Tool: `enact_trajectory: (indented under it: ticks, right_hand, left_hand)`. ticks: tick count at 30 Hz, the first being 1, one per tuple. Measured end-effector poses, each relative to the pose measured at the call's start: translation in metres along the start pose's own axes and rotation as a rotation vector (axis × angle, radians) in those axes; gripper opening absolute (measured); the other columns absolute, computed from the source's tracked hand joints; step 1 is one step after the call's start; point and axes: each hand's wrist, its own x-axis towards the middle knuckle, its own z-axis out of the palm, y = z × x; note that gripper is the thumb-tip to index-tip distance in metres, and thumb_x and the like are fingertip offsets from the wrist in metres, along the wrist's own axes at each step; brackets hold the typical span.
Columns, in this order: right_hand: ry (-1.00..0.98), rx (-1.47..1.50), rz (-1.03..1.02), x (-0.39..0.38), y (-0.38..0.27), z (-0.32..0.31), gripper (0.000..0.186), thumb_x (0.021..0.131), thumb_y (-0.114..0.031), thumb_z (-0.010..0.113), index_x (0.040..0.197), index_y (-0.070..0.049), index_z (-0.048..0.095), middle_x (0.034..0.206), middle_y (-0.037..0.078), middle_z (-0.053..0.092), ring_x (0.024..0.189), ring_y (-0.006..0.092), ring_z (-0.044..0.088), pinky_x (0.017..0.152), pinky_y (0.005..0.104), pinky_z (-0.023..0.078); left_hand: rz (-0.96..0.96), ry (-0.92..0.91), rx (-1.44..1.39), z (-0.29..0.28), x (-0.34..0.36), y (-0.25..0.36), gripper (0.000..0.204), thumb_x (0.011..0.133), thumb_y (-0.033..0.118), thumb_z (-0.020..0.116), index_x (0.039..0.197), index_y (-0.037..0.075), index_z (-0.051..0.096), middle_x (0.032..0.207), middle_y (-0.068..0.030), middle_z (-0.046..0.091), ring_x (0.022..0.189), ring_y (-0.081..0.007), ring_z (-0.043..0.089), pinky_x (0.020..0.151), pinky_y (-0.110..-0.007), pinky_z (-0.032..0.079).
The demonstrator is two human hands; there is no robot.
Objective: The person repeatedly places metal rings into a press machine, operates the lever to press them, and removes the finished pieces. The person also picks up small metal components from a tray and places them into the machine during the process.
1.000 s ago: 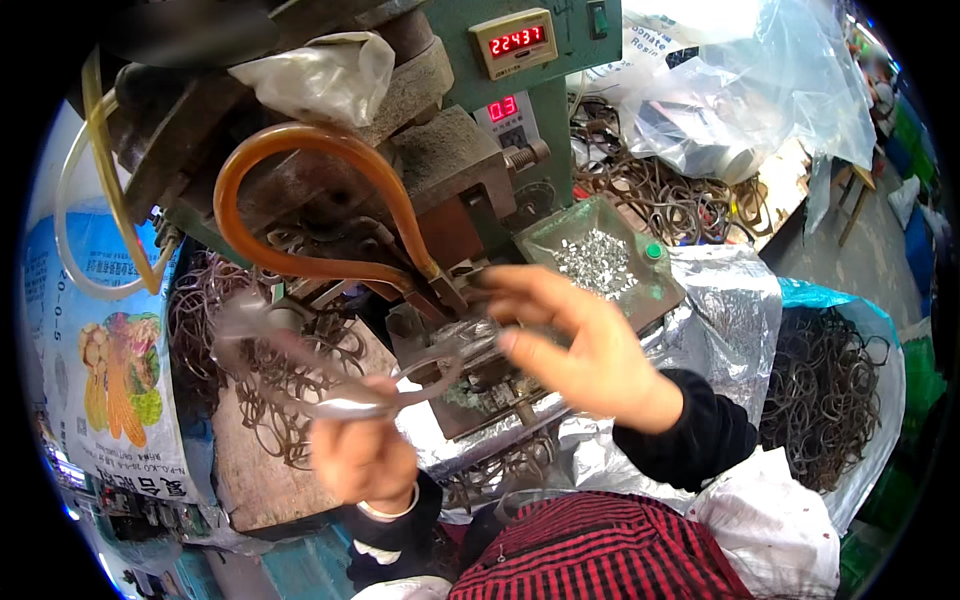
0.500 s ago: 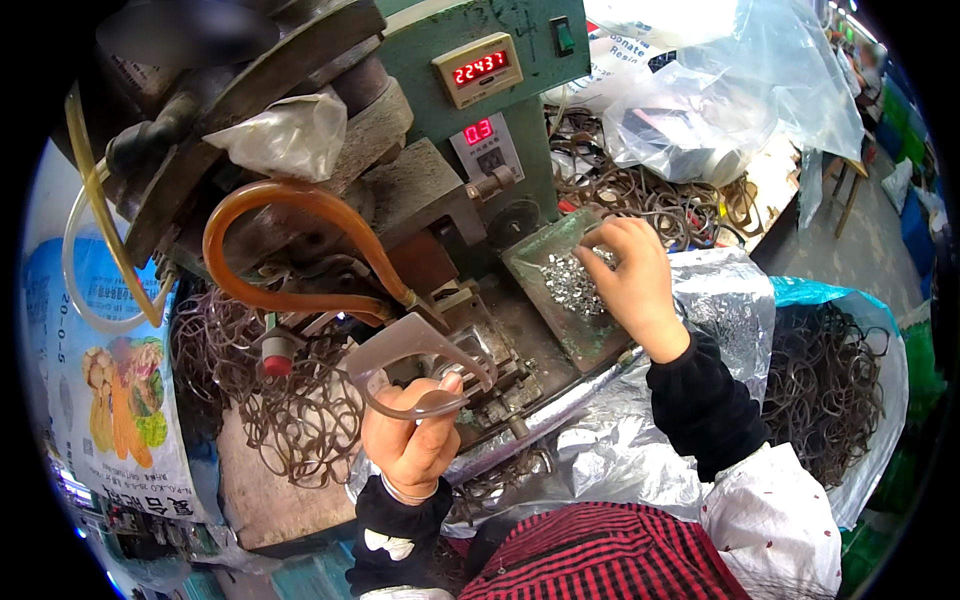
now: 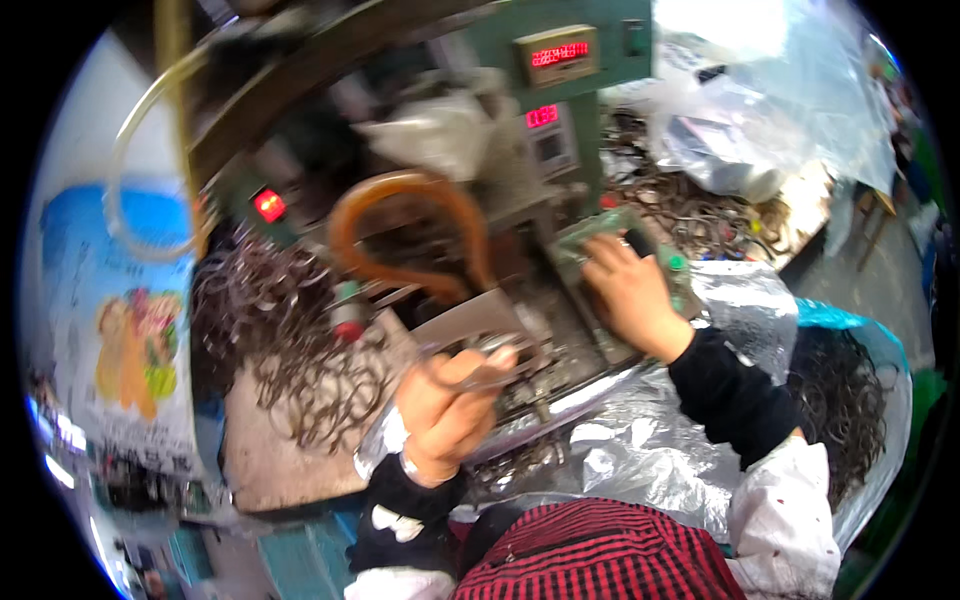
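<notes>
Translucent curved piece (image 3: 465, 320) pinched in your left hand (image 3: 445, 408)

It looks light, fairly stiff and perhaps slippery, so its narrow lower edge is likely your surest hold. Your thumb and fingers press together on that edge, with the broad part standing just beyond them. Your right hand (image 3: 632, 300) bends its fingers over the green tray (image 3: 573, 244) beneath; whether they pinch anything, I cannot tell.

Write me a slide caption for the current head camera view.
At a green machine, the left hand holds a curved translucent piece while the right hand is over a green tray.
</notes>
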Motion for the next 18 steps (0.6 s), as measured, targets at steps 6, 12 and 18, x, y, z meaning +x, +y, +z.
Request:
enact_trajectory:
  ticks: [6, 12, 18]
  right_hand:
    - [0.146, 0.233, 0.346, 0.000, 0.006, -0.008, 0.011, 0.084, -0.001, 0.067, 0.094, 0.000, 0.063, 0.092, 0.015, 0.067, 0.090, 0.0294, 0.066, 0.074, 0.0359, 0.051]
    - [0.121, 0.534, 0.536, -0.014, 0.000, -0.012, 0.016, 0.087, 0.000, 0.068, 0.103, 0.002, 0.068, 0.094, 0.012, 0.071, 0.087, 0.0218, 0.068, 0.079, 0.0310, 0.052]
    - [0.130, 0.602, 0.496, 0.006, -0.020, -0.002, 0.014, 0.087, 0.000, 0.067, 0.101, 0.001, 0.068, 0.095, 0.013, 0.070, 0.090, 0.0241, 0.068, 0.082, 0.0320, 0.052]
  left_hand:
    - [-0.209, -0.016, 0.375, -0.048, -0.022, 0.055, 0.023, 0.074, -0.009, 0.066, 0.092, 0.005, 0.070, 0.109, -0.0153, 0.068, 0.086, -0.0297, 0.066, 0.076, -0.039, 0.051]
    - [-0.461, 0.156, 1.115, -0.167, -0.043, 0.014, 0.017, 0.082, -0.006, 0.067, 0.095, 0.003, 0.073, 0.097, -0.0107, 0.066, 0.092, -0.0279, 0.059, 0.078, -0.036, 0.046]
    - [-0.602, -0.579, 1.218, -0.193, -0.124, -0.079, 0.018, 0.068, -0.002, 0.065, 0.083, 0.003, 0.073, 0.087, -0.0125, 0.060, 0.091, -0.0323, 0.056, 0.079, -0.046, 0.045]
